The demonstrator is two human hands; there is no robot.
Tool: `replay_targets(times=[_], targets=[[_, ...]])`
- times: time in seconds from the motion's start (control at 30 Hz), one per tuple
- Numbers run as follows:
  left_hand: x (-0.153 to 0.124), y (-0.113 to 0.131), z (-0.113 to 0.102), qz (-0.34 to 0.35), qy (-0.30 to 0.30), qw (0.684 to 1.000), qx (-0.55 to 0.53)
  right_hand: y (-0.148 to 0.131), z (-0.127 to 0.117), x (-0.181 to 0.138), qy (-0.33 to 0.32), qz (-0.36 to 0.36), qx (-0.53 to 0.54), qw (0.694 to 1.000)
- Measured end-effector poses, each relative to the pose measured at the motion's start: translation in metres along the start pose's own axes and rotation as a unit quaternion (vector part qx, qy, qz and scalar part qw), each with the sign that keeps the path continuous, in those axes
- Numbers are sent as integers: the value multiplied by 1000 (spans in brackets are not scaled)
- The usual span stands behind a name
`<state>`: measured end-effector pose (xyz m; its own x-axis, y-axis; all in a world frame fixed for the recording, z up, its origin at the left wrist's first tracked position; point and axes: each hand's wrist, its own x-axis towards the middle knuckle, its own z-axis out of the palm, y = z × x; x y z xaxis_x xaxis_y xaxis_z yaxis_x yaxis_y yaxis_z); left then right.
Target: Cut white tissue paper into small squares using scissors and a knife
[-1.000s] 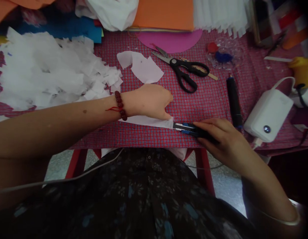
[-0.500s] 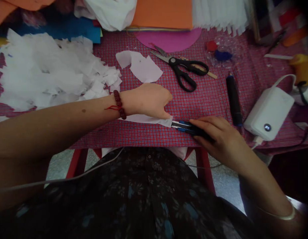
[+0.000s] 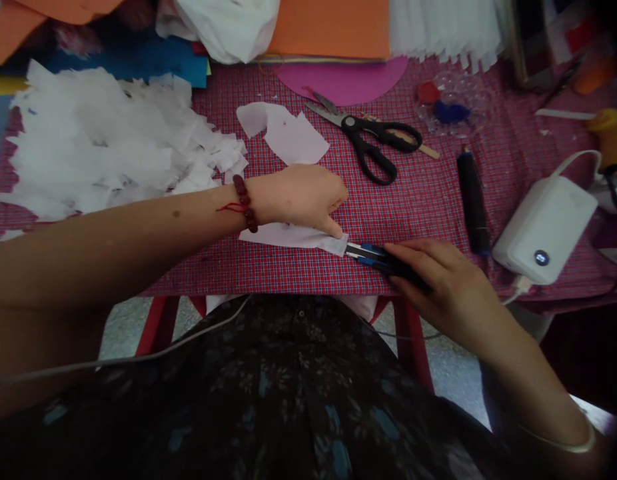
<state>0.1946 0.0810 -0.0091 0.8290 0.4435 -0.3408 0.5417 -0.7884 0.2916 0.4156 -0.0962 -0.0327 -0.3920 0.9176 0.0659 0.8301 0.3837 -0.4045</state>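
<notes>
Paper strip (image 3: 293,237), slim straight-bladed cutter (image 3: 373,257), checked cloth (image 3: 248,273)

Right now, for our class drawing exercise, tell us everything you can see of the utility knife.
The utility knife has a slim black and blue body, plastic by its look, with a pale, metal-looking channel at the front and a narrow dark blade extended. It lies nearly level by the front edge of the red checked tablecloth, blade end pointing left. The right hand grips its rear, hiding much of the handle. The tip reaches the end of a white paper strip; whether above or beneath is unclear.
</notes>
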Motion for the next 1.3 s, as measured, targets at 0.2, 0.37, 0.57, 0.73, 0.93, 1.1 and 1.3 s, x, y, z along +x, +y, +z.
replay_targets(times=[0.2,0.37,0.57,0.73,0.93,1.1,1.3], targets=[[0,-3,5,-8,27,999,-42,3,-5,-8,-11,-11,24,1000],[-1,-6,3,14,29,999,-37,10,-9,-10,-15,-17,20,1000],[-1,-6,-5,24,-28,999,-8,16,-8,-10,-5,-15,26,1000],[1,-6,-6,17,-46,999,-13,13,-5,-9,0,-13,16,1000],[1,-5,-5,23,-35,999,-3,12,-4,-5,2,-23,12,1000],[-2,-6,-9,34,-55,997,-36,16,-9,-10,-1,-13,23,1000],[-4,3,-11,57,-18,994,-94,15,-8,-13,0,-17,16,1000]])
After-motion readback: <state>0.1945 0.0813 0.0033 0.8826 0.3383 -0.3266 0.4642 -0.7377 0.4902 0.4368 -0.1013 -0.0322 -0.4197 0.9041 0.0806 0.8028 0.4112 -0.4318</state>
